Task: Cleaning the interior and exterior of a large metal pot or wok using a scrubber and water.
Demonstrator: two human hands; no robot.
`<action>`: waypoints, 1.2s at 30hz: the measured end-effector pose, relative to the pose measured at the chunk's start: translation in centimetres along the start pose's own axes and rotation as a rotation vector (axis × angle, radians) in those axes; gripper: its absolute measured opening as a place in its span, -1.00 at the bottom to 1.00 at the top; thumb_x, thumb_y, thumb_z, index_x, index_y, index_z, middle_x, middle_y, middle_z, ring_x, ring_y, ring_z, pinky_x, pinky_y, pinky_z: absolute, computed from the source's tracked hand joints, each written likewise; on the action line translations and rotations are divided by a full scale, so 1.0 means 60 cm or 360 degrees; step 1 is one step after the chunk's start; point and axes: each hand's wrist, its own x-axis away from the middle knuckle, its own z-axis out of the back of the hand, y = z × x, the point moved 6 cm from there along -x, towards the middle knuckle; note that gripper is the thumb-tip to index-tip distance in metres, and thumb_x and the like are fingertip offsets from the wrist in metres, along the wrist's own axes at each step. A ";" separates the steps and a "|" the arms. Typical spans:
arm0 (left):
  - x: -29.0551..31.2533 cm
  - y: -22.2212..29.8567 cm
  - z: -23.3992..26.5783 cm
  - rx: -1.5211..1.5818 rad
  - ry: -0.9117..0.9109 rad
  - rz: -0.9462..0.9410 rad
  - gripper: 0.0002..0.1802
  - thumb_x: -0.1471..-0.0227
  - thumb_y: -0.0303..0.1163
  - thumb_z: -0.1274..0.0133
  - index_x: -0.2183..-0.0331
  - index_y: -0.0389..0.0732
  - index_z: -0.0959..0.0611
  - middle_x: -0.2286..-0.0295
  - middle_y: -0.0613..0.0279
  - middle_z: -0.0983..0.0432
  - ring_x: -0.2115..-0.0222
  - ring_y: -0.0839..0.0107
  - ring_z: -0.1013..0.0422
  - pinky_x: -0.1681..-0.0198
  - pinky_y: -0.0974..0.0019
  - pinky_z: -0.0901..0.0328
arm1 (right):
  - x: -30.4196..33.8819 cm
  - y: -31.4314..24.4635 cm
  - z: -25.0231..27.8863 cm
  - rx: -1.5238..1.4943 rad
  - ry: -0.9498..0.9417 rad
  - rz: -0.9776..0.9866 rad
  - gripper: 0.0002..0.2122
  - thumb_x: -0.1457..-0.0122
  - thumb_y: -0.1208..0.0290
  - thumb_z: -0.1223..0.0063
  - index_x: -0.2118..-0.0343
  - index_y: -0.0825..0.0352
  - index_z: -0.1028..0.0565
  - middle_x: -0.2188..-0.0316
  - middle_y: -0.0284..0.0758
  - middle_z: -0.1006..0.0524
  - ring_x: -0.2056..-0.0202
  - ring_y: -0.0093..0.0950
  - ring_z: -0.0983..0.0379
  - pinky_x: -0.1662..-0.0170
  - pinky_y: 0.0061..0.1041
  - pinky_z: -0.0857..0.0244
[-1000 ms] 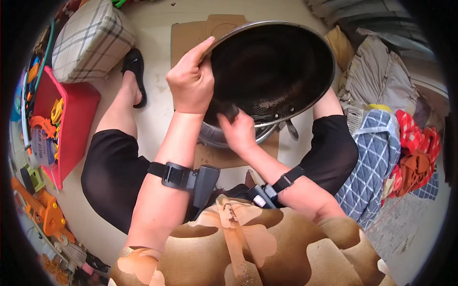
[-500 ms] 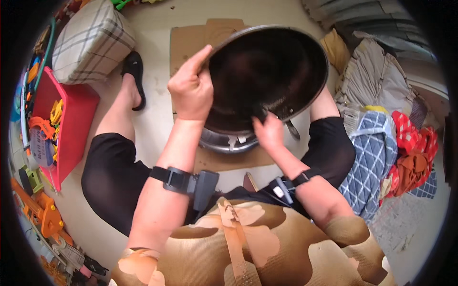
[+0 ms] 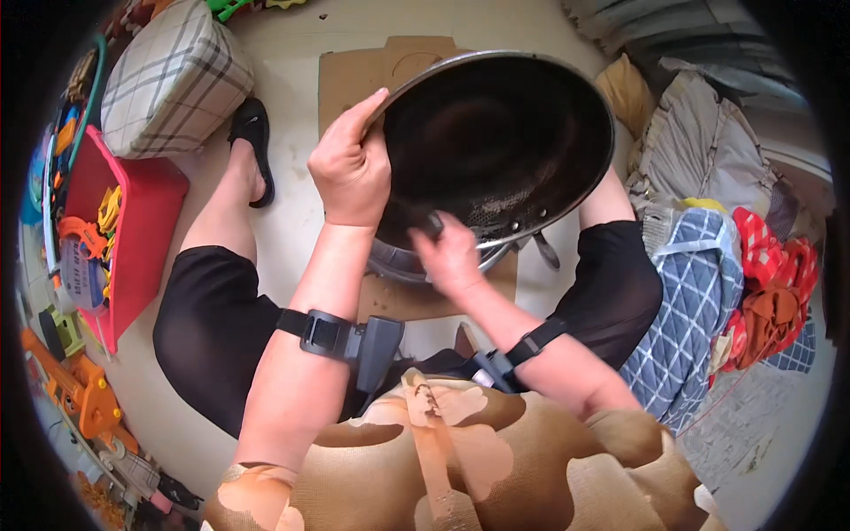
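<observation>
Low in the frame our forearms rise from the bottom edge, each strapped with a black band. Our right hand [image 3: 450,257], at centre, has its fingers curled tight on a small dark pad [image 3: 431,225] pressed against the lower inside of the dark wok [image 3: 500,146]. Left of it, our left hand [image 3: 352,168] clamps the wok's left rim, fingers together, thumb over the edge. The wok tilts toward us, its mouth stretching up and right from both hands, over a cardboard sheet [image 3: 372,71].

Pale floor [image 3: 292,221]; plaid cushion [image 3: 173,80]; toys left.
</observation>
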 end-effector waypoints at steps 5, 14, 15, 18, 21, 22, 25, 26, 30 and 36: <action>0.009 0.014 0.001 -0.0179 0.0013 -0.0168 -0.67 0.09 -0.69 -0.11 0.24 -0.17 -0.71 0.44 0.19 -0.48 0.43 0.34 -0.42 0.32 0.38 -0.31 | 0.007 0.123 0.101 0.0270 0.0131 -0.0266 -0.73 -0.04 0.35 -0.14 0.24 0.41 -0.53 0.31 -0.04 -0.57 0.27 -0.10 -0.54 0.18 -0.23 -0.43; -0.002 0.010 -0.001 -0.0172 0.0007 -0.0129 -0.69 0.12 -0.68 -0.15 0.28 -0.14 -0.71 0.54 0.20 -0.33 0.55 0.35 -0.35 0.42 0.33 -0.30 | 0.000 0.114 0.115 0.0150 0.0157 -0.0283 -0.73 -0.03 0.38 -0.13 0.22 0.41 -0.54 0.30 -0.01 -0.56 0.28 -0.06 -0.52 0.18 -0.20 -0.43; -0.002 0.011 -0.007 -0.0236 0.0013 -0.0115 -0.71 0.10 -0.66 -0.16 0.27 -0.15 -0.71 0.55 0.20 -0.32 0.55 0.36 -0.34 0.42 0.36 -0.29 | 0.002 0.129 0.104 0.0222 0.0182 -0.0273 -0.73 -0.03 0.38 -0.13 0.22 0.40 -0.54 0.30 0.00 -0.55 0.27 -0.07 -0.53 0.18 -0.20 -0.43; -0.008 -0.001 -0.013 -0.0206 0.0048 -0.0079 -0.71 0.10 -0.65 -0.17 0.26 -0.16 -0.70 0.56 0.21 -0.33 0.56 0.34 -0.35 0.43 0.35 -0.29 | 0.011 0.048 0.014 0.0087 0.0115 -0.0288 -0.74 -0.05 0.38 -0.13 0.19 0.37 -0.53 0.30 -0.03 -0.55 0.25 -0.09 -0.51 0.15 -0.23 -0.41; -0.010 -0.009 0.008 -0.0222 0.0047 -0.0075 -0.71 0.10 -0.66 -0.16 0.27 -0.16 -0.70 0.56 0.21 -0.34 0.57 0.34 -0.35 0.42 0.35 -0.30 | -0.009 -0.013 -0.004 0.0051 0.0062 0.0282 -0.78 0.00 0.46 -0.19 0.26 0.35 -0.52 0.32 -0.12 -0.56 0.26 -0.12 -0.51 0.13 -0.25 -0.41; -0.006 -0.005 0.010 -0.0219 0.0040 -0.0072 -0.71 0.10 -0.66 -0.16 0.27 -0.16 -0.70 0.56 0.21 -0.34 0.57 0.34 -0.35 0.42 0.35 -0.30 | -0.008 0.036 0.017 0.0266 0.0118 0.0396 -0.79 0.00 0.45 -0.20 0.28 0.35 -0.52 0.33 -0.13 -0.57 0.27 -0.14 -0.52 0.14 -0.25 -0.42; 0.000 0.007 0.002 -0.0173 0.0022 -0.0103 -0.68 0.12 -0.71 -0.13 0.29 -0.16 -0.71 0.57 0.19 -0.33 0.57 0.33 -0.34 0.42 0.37 -0.30 | -0.006 0.102 0.095 0.0227 0.0137 -0.0133 -0.78 -0.04 0.43 -0.14 0.23 0.36 -0.53 0.32 -0.09 -0.57 0.27 -0.11 -0.52 0.15 -0.23 -0.43; 0.004 0.006 0.004 -0.0180 0.0025 -0.0092 -0.68 0.12 -0.71 -0.13 0.29 -0.16 -0.71 0.57 0.19 -0.33 0.57 0.33 -0.34 0.42 0.37 -0.30 | -0.010 0.102 0.076 0.0246 0.0052 -0.0227 -0.77 -0.05 0.41 -0.13 0.23 0.36 -0.53 0.31 -0.08 -0.57 0.26 -0.10 -0.52 0.16 -0.23 -0.43; -0.010 -0.007 -0.007 -0.0158 0.0039 -0.0102 -0.68 0.12 -0.71 -0.13 0.28 -0.16 -0.70 0.56 0.19 -0.34 0.57 0.35 -0.34 0.43 0.37 -0.30 | -0.001 -0.008 -0.010 -0.0156 0.0007 -0.0169 -0.73 -0.02 0.33 -0.20 0.24 0.37 -0.54 0.32 -0.05 -0.56 0.28 -0.11 -0.53 0.17 -0.24 -0.41; 0.003 0.004 0.005 -0.0164 0.0016 -0.0060 -0.67 0.11 -0.70 -0.12 0.26 -0.15 -0.70 0.57 0.20 -0.33 0.57 0.32 -0.35 0.43 0.36 -0.30 | 0.021 0.109 0.073 0.0162 0.0001 -0.0290 -0.78 -0.02 0.37 -0.17 0.29 0.37 -0.54 0.36 -0.07 -0.57 0.30 -0.11 -0.54 0.21 -0.24 -0.42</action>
